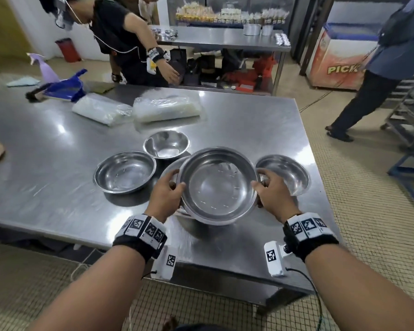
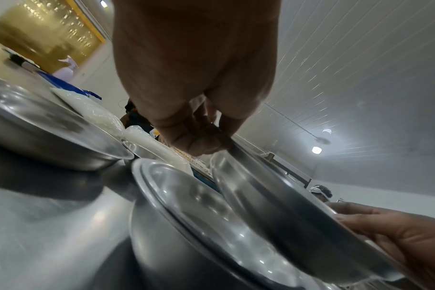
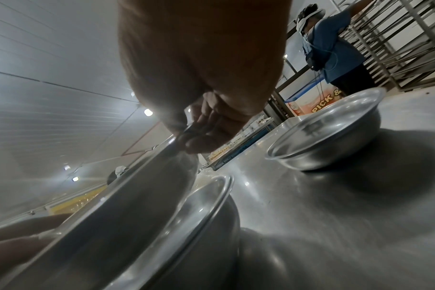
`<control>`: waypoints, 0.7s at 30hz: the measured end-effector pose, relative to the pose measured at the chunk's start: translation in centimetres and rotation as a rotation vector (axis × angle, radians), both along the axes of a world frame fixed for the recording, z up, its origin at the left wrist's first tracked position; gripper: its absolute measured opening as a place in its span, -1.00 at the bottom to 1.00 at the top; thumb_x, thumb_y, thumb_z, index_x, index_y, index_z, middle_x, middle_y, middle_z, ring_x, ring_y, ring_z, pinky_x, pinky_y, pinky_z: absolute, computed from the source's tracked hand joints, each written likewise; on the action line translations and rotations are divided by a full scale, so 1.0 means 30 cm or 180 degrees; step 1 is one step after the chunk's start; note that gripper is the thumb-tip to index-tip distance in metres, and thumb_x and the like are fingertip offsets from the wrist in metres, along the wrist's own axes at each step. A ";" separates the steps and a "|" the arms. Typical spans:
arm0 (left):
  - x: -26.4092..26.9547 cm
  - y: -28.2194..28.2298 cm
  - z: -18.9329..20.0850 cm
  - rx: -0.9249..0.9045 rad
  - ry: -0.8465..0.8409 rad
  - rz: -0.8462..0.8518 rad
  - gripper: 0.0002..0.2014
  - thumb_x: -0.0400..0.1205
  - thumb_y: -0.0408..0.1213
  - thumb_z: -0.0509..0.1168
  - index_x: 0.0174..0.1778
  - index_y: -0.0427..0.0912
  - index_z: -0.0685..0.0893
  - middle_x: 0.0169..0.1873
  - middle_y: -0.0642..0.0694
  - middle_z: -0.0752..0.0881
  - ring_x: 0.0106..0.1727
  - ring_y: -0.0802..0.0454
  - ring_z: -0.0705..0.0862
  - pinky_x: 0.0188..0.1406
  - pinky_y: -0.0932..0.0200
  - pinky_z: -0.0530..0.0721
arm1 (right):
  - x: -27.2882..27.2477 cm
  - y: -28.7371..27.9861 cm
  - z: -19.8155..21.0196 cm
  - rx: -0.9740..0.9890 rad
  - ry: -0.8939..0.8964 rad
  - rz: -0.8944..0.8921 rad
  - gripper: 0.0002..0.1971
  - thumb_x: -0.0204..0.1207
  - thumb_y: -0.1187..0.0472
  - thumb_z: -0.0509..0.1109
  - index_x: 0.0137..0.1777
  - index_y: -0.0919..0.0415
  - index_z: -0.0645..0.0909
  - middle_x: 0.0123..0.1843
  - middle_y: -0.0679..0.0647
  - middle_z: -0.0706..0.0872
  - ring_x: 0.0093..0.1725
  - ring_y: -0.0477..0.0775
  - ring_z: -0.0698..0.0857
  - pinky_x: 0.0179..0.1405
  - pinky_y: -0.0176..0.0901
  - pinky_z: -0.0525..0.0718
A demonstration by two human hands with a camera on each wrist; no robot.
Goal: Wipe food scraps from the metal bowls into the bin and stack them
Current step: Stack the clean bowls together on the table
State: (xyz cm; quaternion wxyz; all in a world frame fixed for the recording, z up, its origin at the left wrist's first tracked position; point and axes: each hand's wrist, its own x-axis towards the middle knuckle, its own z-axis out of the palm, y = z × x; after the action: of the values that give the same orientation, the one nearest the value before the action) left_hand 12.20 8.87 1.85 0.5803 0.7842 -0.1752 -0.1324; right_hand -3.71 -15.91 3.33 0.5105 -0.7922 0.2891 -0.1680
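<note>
I hold a large shiny metal bowl (image 1: pixel 219 185) by its rim with both hands, raised just above a second bowl (image 1: pixel 171 169) that stands on the steel table. My left hand (image 1: pixel 169 195) grips the left rim, thumb on top. My right hand (image 1: pixel 270 193) grips the right rim. The wrist views show the held bowl (image 2: pixel 286 219) (image 3: pixel 117 221) tilted over the lower bowl (image 2: pixel 191 225) (image 3: pixel 194 221). Three more bowls stand around: one left (image 1: pixel 126 172), one behind (image 1: pixel 166 144), one right (image 1: pixel 286 173). All look clean inside.
The steel table (image 1: pixel 46 187) also bears two clear plastic bags (image 1: pixel 165 108), a blue dustpan (image 1: pixel 65 88) and a purple spray bottle (image 1: pixel 44 68). One person leans over the far side of the table; another walks at the right near a freezer (image 1: pixel 339 58) and racks.
</note>
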 end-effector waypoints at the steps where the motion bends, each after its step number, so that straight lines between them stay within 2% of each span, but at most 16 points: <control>1: 0.032 0.017 0.002 0.0019 -0.0008 0.0005 -0.60 0.77 -0.45 0.34 0.47 0.03 0.58 -0.40 -0.11 0.70 -0.59 0.18 0.61 -0.60 0.26 0.57 | 0.032 0.018 0.001 -0.0002 0.0005 0.0026 -0.64 0.70 0.22 0.41 0.47 0.07 0.54 -0.23 0.20 0.74 -0.40 0.05 0.72 -0.44 -0.11 0.74; 5: 0.163 0.068 -0.011 0.0247 -0.0075 -0.0017 -0.55 0.77 -0.38 0.37 0.60 -0.14 0.55 -0.28 -0.20 0.76 -0.53 0.15 0.65 -0.52 0.22 0.61 | 0.152 0.067 -0.016 -0.0115 0.0128 0.0096 -0.67 0.70 0.24 0.41 0.44 0.11 0.55 -0.28 0.19 0.70 -0.38 0.09 0.75 -0.41 -0.10 0.78; 8: 0.227 0.084 -0.018 0.0369 -0.0159 -0.0075 -0.53 0.77 -0.40 0.37 0.62 -0.15 0.53 -0.15 -0.19 0.78 -0.49 0.20 0.67 -0.54 0.32 0.60 | 0.220 0.087 -0.042 -0.0254 0.0303 0.0078 -0.71 0.70 0.22 0.41 0.38 0.02 0.56 -0.34 0.10 0.69 -0.34 0.15 0.80 -0.25 0.09 0.86; 10: 0.260 0.085 -0.035 0.0473 -0.0198 -0.0119 -0.53 0.77 -0.39 0.37 0.62 -0.16 0.53 -0.10 -0.13 0.77 -0.42 0.19 0.67 -0.51 0.35 0.60 | 0.254 0.088 -0.068 -0.0397 0.0438 0.0076 -0.73 0.68 0.19 0.41 0.33 -0.03 0.56 -0.36 0.07 0.69 -0.30 0.20 0.80 -0.11 0.21 0.83; 12: 0.296 0.082 -0.065 0.0593 -0.0207 -0.0152 -0.52 0.76 -0.35 0.39 0.62 -0.16 0.54 -0.15 -0.05 0.76 -0.37 0.15 0.70 -0.45 0.34 0.62 | 0.280 0.081 -0.095 -0.0547 0.0605 0.0044 -0.73 0.67 0.16 0.41 0.34 -0.02 0.58 -0.36 0.05 0.68 -0.32 0.13 0.72 -0.07 0.18 0.79; 14: 0.313 0.078 -0.088 0.0753 -0.0225 -0.0172 -0.51 0.76 -0.32 0.41 0.64 -0.13 0.53 -0.19 -0.07 0.78 -0.32 0.12 0.72 -0.37 0.35 0.61 | 0.292 0.080 -0.117 -0.0706 0.0738 -0.0006 -0.72 0.66 0.14 0.42 0.35 0.00 0.60 -0.35 -0.02 0.66 -0.31 0.05 0.66 -0.06 0.10 0.74; 18: 0.330 0.066 -0.122 0.1093 -0.0471 -0.0287 -0.50 0.75 -0.29 0.41 0.65 -0.14 0.54 -0.36 -0.05 0.67 -0.35 0.10 0.62 -0.30 0.25 0.56 | 0.299 0.088 -0.142 -0.0910 0.0964 -0.0130 -0.72 0.64 0.13 0.42 0.33 0.01 0.64 -0.21 -0.09 0.69 -0.11 0.08 0.71 0.06 -0.03 0.67; 19: 0.337 0.062 -0.129 0.1166 -0.0516 -0.0303 -0.50 0.74 -0.27 0.41 0.64 -0.14 0.56 -0.38 -0.04 0.66 -0.34 0.06 0.63 -0.24 0.16 0.59 | 0.302 0.089 -0.149 -0.0930 0.1014 -0.0161 -0.72 0.63 0.12 0.42 0.32 0.02 0.66 -0.15 -0.09 0.71 -0.06 0.08 0.72 0.11 -0.03 0.67; 21: 0.352 0.056 -0.135 0.1283 -0.0576 -0.0327 -0.49 0.72 -0.25 0.42 0.63 -0.13 0.59 -0.29 -0.10 0.74 -0.19 -0.09 0.71 -0.03 0.03 0.67 | 0.305 0.088 -0.164 -0.1100 0.1093 -0.0204 -0.72 0.59 0.09 0.43 0.29 0.01 0.68 0.04 -0.02 0.69 0.10 0.12 0.70 0.29 0.08 0.65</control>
State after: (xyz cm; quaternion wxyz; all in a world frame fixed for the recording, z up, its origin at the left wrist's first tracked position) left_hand 22.76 10.56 -2.20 0.3863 0.8830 -0.2362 -0.1232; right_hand 5.44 -13.29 -1.58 0.3052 -0.8751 0.3636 -0.0939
